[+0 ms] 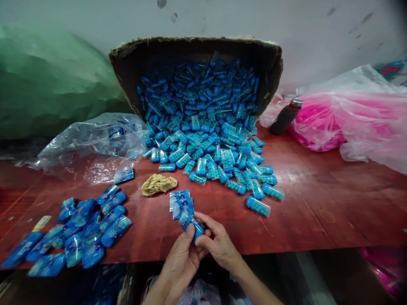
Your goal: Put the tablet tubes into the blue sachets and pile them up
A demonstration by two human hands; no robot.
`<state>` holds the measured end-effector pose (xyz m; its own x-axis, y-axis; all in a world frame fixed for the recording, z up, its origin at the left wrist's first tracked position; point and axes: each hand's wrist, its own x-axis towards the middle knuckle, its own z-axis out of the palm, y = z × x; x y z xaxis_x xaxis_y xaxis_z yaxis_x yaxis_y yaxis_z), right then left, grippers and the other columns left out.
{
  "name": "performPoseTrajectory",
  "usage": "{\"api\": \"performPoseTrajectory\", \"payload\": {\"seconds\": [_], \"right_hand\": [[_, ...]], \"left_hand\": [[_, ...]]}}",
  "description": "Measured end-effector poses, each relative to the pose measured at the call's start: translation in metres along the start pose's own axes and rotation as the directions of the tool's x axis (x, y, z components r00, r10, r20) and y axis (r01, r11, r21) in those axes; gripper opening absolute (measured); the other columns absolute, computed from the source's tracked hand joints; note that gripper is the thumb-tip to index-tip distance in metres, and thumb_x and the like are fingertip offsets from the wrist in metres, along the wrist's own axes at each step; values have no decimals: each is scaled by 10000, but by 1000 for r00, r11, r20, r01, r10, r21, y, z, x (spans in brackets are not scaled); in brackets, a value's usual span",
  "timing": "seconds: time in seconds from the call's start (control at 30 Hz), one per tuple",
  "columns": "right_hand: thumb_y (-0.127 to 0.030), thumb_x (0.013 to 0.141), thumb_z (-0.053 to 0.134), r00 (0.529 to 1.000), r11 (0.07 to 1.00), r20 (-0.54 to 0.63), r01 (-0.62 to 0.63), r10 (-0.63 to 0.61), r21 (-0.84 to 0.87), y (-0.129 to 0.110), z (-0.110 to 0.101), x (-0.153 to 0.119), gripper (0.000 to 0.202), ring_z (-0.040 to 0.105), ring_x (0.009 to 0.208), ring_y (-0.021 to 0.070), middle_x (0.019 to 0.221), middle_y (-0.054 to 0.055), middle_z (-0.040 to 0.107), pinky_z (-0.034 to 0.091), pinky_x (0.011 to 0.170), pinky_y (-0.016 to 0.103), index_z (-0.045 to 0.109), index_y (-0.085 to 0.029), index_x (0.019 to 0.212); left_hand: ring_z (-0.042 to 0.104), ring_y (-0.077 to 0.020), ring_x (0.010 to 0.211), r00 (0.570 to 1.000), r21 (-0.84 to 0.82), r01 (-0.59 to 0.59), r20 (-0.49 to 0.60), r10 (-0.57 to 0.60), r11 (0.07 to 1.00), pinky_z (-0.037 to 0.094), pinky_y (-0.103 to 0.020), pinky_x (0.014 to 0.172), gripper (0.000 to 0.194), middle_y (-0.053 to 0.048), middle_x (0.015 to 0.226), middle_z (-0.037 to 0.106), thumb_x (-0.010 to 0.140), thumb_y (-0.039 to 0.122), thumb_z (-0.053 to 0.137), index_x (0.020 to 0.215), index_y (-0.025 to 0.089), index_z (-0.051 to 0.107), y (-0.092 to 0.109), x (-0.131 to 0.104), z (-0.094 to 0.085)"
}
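Near the table's front edge, my left hand (pixel 182 256) and my right hand (pixel 221 243) come together around a small blue-capped plastic container (pixel 197 230). The left thumb presses on a printed blue label (pixel 185 219) at the container's upper left side; whether it is stuck down I cannot tell. My right fingers and thumb are closed on the container's right end. Just beyond the hands lies a small stack of blue printed labels (pixel 182 205). Part of the container is hidden by my fingers.
A cardboard box (pixel 276 80) on its side spills clear containers of turquoise balls (pixel 203 140) over the red table (pixel 305 212). Labelled packs (pixel 92 250) lie left, with a crumpled yellow cloth (pixel 159 185) and plastic bag (pixel 95 144). A dark bottle (pixel 286 117) and pink bags (pixel 321 123) stand right.
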<state>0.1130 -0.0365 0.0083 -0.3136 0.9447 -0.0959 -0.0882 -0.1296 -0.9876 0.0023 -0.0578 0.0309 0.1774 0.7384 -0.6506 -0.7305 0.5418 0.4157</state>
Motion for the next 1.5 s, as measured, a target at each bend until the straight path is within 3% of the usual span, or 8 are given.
{"api": "performPoseTrajectory", "payload": {"seconds": [0.43,0.6,0.73,0.83,0.97,1.1,1.3,1.5], "right_hand": [[-255,773,550,991,977,-10,-129,132,168,11,6,4,340,577,639,126,782,-17,634,475,609,244,569,-229,1112],[-181,790,538,997,993,64,57,-51,-100,-2,9,5,363,561,813,138,948,2,599,451,770,267,545,-255,1145],[-197,812,537,977,896,111,212,-183,-390,-15,5,23,303,546,788,137,919,8,566,444,757,263,547,-247,1110],[-282,812,560,959,728,164,283,-232,-625,-24,10,54,389,537,902,168,987,26,551,430,798,278,477,-255,1191],[-431,796,551,968,411,171,234,-184,-881,-27,34,110,492,518,968,210,1017,52,552,432,752,292,419,-244,1231],[-357,833,511,977,367,161,203,-142,-908,-20,58,155,283,556,883,220,951,92,603,422,712,304,559,-147,1017],[-323,850,499,966,362,228,257,-123,-896,-19,41,140,240,542,909,178,972,31,601,401,712,255,540,-204,1054],[-350,787,596,956,207,265,286,-126,-935,-5,0,79,200,508,821,181,902,23,576,377,663,260,599,-253,962]], "left_hand": [[659,-204,780,997,129,-59,48,53,990,482,-348,801,160,-80,794,711,734,281,612,770,129,648,-2,0,-4],[663,-201,763,983,-22,-126,-135,122,992,510,-347,771,244,-69,707,708,842,244,430,770,155,646,40,-11,-16],[647,-207,855,795,-147,-556,-381,472,818,545,-317,706,549,-105,853,705,851,495,209,992,131,595,107,-34,-36],[652,-204,827,716,-124,-637,-461,524,761,553,-309,662,521,-121,807,697,860,441,231,1015,70,561,131,-38,-49],[664,-184,688,837,-18,-446,-362,410,895,536,-339,655,232,-54,657,682,831,163,364,839,138,595,111,-17,-52],[661,-179,670,885,124,-358,-272,378,926,506,-337,692,130,-34,632,683,766,116,491,844,160,586,78,7,-49],[627,-179,644,761,485,-433,-256,597,760,464,-280,657,236,-33,641,674,644,248,671,851,148,618,62,15,-57],[472,-274,1107,613,825,-471,53,788,312,266,-348,982,300,-78,1039,648,620,262,682,919,232,672,53,27,-62]]}}
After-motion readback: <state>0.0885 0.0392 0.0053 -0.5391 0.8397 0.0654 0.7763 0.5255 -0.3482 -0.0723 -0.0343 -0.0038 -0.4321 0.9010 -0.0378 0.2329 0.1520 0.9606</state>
